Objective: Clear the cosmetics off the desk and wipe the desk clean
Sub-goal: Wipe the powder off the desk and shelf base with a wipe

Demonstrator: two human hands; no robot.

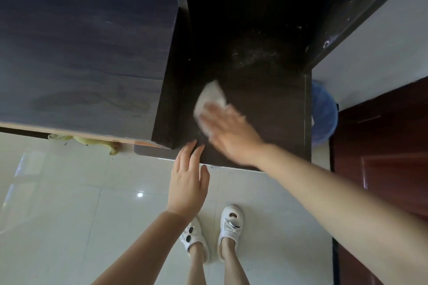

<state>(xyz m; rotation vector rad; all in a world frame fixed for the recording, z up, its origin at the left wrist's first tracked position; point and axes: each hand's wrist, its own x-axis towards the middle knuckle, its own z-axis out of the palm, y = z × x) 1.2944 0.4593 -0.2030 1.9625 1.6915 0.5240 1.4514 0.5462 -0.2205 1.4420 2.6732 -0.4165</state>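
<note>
Head view, looking down.

1. Desk (266, 30): dark, lower surface on the right of the scene. Its near edge runs just behind your left fingertips; its right edge has a pale strip, with a wall beyond. A raised dark cabinet block (83, 41) bounds it on the left, its side wall standing upright along the desk's left margin. A shelf or panel closes it off at the far side. The open surface is a bay walled on the left, right and far sides. A patch of pale specks or dust lies on the far-middle part.

2. Cloth (209, 99): white, crumpled, lying flat on the desk near the left wall and towards the near edge. Blurred.

3. Your right hand (229, 132): palm down on the near half of the cloth, fingers spread slightly and pressing on it, pointing left and far. The cloth's far portion sticks out past the fingertips. Blur hides whether any finger curls under it.

4. Your left hand (187, 183): fingers loosely apart, empty, fingertips at the desk's near edge beside the cabinet corner; palm out over the floor.

5. Floor (69, 203): glossy pale tiles, open room on the near side. Your white shoes (231, 222) stand on it.

6. Blue basket (324, 111): right of the desk, partly hidden behind its edge.

7. Yellow item (92, 141): under the cabinet's near edge; kind unclear.
</note>
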